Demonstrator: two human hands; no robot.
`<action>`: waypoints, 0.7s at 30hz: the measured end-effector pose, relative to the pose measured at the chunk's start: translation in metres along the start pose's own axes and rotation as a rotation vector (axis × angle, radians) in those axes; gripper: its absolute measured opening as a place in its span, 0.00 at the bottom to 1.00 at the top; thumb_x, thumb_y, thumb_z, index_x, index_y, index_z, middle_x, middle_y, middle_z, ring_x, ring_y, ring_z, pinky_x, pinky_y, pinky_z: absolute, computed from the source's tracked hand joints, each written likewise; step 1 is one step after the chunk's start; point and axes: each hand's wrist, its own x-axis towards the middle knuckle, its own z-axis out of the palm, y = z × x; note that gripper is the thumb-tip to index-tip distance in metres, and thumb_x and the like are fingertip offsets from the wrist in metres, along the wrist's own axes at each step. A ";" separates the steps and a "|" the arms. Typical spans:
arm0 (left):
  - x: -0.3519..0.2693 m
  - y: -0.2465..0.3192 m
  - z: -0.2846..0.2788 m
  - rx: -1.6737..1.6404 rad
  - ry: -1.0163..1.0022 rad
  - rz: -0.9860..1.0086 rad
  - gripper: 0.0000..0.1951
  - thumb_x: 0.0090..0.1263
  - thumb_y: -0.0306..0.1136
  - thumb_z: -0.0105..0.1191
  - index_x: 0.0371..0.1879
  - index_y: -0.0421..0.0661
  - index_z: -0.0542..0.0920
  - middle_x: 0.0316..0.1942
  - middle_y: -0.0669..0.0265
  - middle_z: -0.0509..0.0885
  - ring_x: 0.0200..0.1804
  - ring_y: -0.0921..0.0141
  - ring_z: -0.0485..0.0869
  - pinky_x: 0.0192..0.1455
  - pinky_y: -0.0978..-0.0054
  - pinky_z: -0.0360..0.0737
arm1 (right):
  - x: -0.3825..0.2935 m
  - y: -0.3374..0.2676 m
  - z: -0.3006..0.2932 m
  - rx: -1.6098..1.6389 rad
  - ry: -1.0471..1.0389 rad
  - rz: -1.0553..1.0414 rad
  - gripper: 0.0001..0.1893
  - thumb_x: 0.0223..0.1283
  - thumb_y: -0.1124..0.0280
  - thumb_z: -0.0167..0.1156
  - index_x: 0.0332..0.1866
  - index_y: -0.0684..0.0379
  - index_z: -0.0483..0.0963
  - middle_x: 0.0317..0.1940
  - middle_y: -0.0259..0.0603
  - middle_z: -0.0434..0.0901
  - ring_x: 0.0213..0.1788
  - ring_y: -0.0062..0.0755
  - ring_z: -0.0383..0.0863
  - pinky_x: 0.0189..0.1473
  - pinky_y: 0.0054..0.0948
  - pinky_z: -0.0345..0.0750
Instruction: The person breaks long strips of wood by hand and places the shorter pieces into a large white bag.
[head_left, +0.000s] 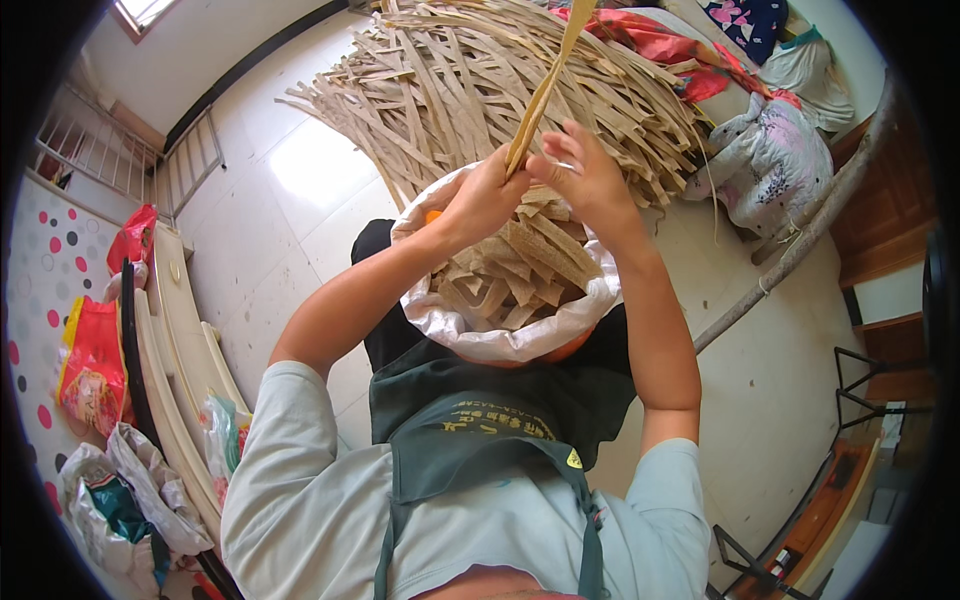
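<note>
My left hand (484, 196) is closed around the lower end of a long, flat tan strip (551, 79), which rises towards the top of the picture and looks folded or twisted. Just to the right, my right hand (576, 166) is raised with its fingers spread and curled; its thumb is close to the strip, and whether they touch is unclear. Below both hands, a white woven sack (510, 341) with a rolled rim stands between my legs. Short, rough tan strip pieces (495, 277) fill it, and something orange shows at its rim.
A wide heap of long tan strips (450, 90) lies on the tiled floor (285, 232) beyond the sack. A wooden pole (802, 247) slants at the right, near a patterned cloth bundle (772, 165). Plastic bags (94, 364) and pale panels (180, 300) are at the left.
</note>
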 end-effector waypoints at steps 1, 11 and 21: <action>-0.005 0.000 0.004 0.060 -0.026 0.036 0.04 0.71 0.27 0.46 0.40 0.43 0.74 0.26 0.71 0.73 0.27 0.78 0.72 0.29 0.78 0.70 | 0.013 -0.004 0.002 0.147 0.068 -0.011 0.41 0.60 0.63 0.70 0.72 0.71 0.57 0.57 0.54 0.74 0.62 0.42 0.76 0.65 0.34 0.72; 0.014 0.001 0.017 0.425 0.035 0.196 0.13 0.63 0.29 0.51 0.42 0.31 0.73 0.30 0.37 0.82 0.38 0.41 0.82 0.43 0.51 0.78 | 0.057 0.012 0.034 0.449 0.300 -0.088 0.09 0.64 0.78 0.53 0.47 0.63 0.67 0.25 0.31 0.67 0.23 0.18 0.66 0.26 0.21 0.68; 0.015 -0.004 0.027 0.716 -0.028 0.267 0.10 0.60 0.29 0.56 0.31 0.33 0.74 0.20 0.48 0.81 0.25 0.48 0.82 0.31 0.53 0.78 | 0.055 -0.001 0.021 0.422 0.358 -0.005 0.05 0.59 0.80 0.45 0.39 0.62 0.66 0.20 0.29 0.61 0.15 0.15 0.55 0.18 0.22 0.57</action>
